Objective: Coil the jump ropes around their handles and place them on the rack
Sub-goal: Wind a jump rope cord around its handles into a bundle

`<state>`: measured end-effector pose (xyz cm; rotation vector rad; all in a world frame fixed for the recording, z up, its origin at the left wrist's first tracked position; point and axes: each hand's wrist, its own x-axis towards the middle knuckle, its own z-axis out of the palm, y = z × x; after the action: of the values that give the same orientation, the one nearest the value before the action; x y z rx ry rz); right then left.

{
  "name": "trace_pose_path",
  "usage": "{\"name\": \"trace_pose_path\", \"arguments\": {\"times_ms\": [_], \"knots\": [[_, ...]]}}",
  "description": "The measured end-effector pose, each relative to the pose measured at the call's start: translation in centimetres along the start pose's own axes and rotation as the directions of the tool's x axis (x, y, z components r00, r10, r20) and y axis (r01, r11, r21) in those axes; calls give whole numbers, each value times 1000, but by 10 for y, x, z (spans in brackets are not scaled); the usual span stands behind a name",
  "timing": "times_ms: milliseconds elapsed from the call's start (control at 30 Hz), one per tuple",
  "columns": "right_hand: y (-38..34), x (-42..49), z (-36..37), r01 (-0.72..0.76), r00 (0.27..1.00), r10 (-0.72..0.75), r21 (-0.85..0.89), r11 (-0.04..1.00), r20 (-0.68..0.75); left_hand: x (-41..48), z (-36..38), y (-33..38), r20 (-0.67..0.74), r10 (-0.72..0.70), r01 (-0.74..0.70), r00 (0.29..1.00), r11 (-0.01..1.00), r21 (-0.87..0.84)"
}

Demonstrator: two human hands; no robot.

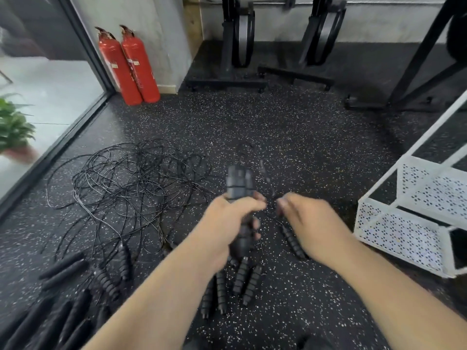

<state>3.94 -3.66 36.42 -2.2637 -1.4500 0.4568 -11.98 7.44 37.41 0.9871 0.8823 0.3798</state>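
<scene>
My left hand [228, 221] grips a pair of black ribbed jump rope handles [238, 184] held together, pointing away from me, with thin rope wound around their upper part. My right hand [307, 218] is just right of them, fingers pinched on the thin black rope, which shows only as a motion blur [265, 173]. A tangled heap of black ropes [131, 180] lies on the floor to the left. Several loose ribbed handles [235, 284] lie below my hands, one more handle [294, 242] under my right hand. The white perforated rack [404, 223] stands at the right.
Smooth black handles [63, 269] lie at the lower left. Two red fire extinguishers [129, 66] stand against the wall by a glass door. Black gym machine bases [227, 82] line the back wall. A potted plant [12, 127] sits outside the glass.
</scene>
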Motion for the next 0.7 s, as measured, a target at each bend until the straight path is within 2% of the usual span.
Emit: {"name": "trace_pose_path", "arguments": {"times_ms": [67,133,267,400,500,567,633,700], "knots": [[-5,-1,14,5,998,-1,-64,998,66,-5,19,-13,79,-3,7,997,998,-61],[-6,-1,18,-24,994,34,-95,995,101,-6,28,-21,75,1,8,997,992,-122],[-1,0,10,-6,999,7,-16,1000,53,-5,23,-13,75,7,8,997,980,-197],[7,0,-7,41,999,-41,17,999,34,-2,3,5,-45,67,-75,997,973,-220],[18,4,-27,28,1000,-28,31,999,0,7,-23,20,-262,109,-192,959,930,-314],[23,5,-34,29,998,-26,59,998,-50,11,-34,26,-356,144,-280,923,887,-367],[23,5,-33,34,994,-21,111,993,-112,11,-33,26,-346,161,-291,924,884,-366],[16,5,-28,40,983,-7,174,984,-186,8,-24,18,-279,125,-220,952,914,-340]]}}
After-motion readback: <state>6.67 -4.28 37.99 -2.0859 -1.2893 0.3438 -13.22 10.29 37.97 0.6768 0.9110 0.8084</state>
